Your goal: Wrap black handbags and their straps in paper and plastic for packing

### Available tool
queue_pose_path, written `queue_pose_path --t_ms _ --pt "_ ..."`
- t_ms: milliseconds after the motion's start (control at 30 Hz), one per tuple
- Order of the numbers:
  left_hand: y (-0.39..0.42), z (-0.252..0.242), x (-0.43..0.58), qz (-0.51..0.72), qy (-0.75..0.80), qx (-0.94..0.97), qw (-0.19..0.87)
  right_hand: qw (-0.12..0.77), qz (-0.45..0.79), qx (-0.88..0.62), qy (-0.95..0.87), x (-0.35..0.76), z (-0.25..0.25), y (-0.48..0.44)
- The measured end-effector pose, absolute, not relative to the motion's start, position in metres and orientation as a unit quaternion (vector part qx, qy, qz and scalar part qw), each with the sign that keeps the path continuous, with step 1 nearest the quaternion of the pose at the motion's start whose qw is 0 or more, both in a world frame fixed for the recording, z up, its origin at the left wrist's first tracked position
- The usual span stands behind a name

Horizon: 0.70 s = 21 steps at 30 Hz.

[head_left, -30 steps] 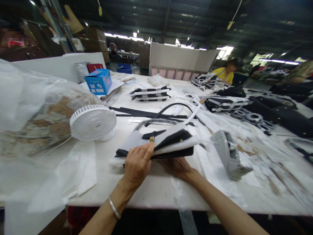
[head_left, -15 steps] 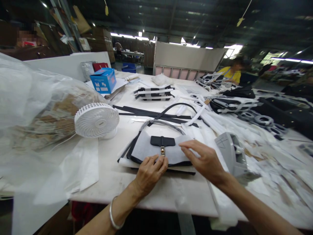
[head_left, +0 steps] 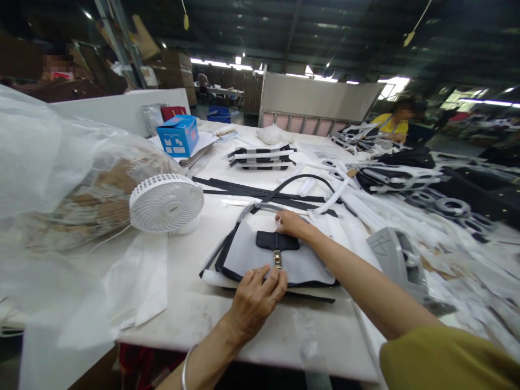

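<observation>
A black handbag (head_left: 239, 261) lies flat in front of me, its front covered by a pale protective sheet (head_left: 244, 249). A black tab (head_left: 266, 240) with a gold-coloured clasp (head_left: 277, 259) sits at its middle. My left hand (head_left: 260, 295) is at the bag's lower edge, fingers closed on it just below the clasp. Above the tab, at the bag's top edge, is my right hand (head_left: 290, 223), its fingers curled together; what they hold, if anything, is hidden. A wrapped handle (head_left: 260, 206) arches behind the bag.
A white fan (head_left: 166, 203) stands left, beside a large clear plastic bag (head_left: 101, 157). Black strips (head_left: 227, 187) lie behind the handbag. To the right are a grey tape dispenser (head_left: 390, 260) and piled wrapped parts. A person in yellow (head_left: 392, 124) is at the far right.
My right hand has moved left and away from me, from the bag's right side to its top edge above the tab. My left hand stays below the clasp. The view has shifted slightly.
</observation>
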<state>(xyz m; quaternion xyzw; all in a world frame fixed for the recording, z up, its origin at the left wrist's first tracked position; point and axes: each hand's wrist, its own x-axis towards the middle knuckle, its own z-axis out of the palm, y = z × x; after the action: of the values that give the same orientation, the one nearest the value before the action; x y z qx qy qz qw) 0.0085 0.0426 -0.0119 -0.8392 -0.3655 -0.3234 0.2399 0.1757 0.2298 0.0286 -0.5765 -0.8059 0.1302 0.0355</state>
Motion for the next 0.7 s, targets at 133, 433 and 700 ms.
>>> queue_pose_path --t_ms 133,433,700 --pt "0.045 -0.012 0.006 -0.334 -0.36 -0.842 0.225 0.1 0.138 -0.599 -0.783 0.203 0.052 0.212" --pt "0.048 0.002 -0.003 -0.292 -0.352 -0.855 0.243 0.413 0.275 -0.644 -0.582 0.365 0.113 0.019" --pt "0.044 -0.012 -0.02 -0.325 -0.396 -0.856 0.072 0.389 0.248 -0.859 -0.221 0.501 -0.01 -0.245"
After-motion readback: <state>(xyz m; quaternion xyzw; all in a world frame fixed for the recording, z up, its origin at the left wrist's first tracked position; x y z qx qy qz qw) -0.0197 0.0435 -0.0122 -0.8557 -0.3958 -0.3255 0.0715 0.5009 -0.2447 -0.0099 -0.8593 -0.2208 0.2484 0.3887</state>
